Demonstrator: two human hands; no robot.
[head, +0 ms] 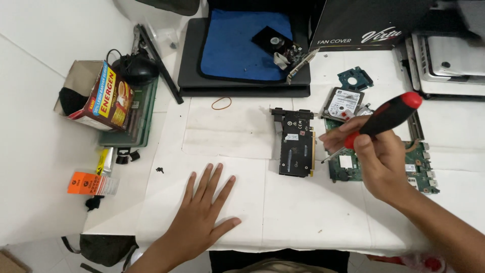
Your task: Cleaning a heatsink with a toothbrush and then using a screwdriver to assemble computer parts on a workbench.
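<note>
head view: the right hand [376, 156] is clamped around a red-and-black screwdriver [384, 119], its tip pointing down between the black graphics card [296, 143] and the green circuit board [419, 164]. the left hand [202, 215] lies flat, fingers spread, holding nothing, on the white worktop [283, 212] left of the card. a slip of the tip could gouge the green board or scratch the card, since both lie just beside it. the hard drive [343, 102] behind crowds that side. open room lies between the hands and toward the near worktop edge, where a loose part could roll off.
</note>
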